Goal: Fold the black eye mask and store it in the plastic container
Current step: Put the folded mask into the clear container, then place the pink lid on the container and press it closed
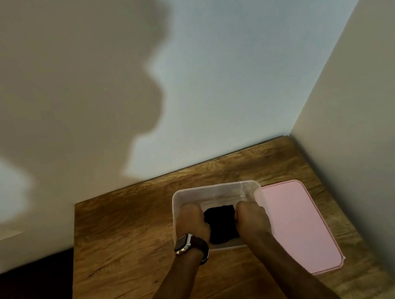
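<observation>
The black eye mask (221, 224) is a folded dark bundle inside the clear plastic container (213, 188), low near its floor. My left hand (192, 221), with a watch on the wrist, grips the mask's left side. On the mask's right side my right hand (252, 218) is closed. Both hands are inside the container walls, and their fingertips are hidden by the mask and knuckles.
The container stands on a wooden table (127, 238) pushed into a wall corner. A pink lid (299, 226) lies flat just right of the container, touching its side. Walls rise behind and to the right. The table's left edge drops to a dark floor.
</observation>
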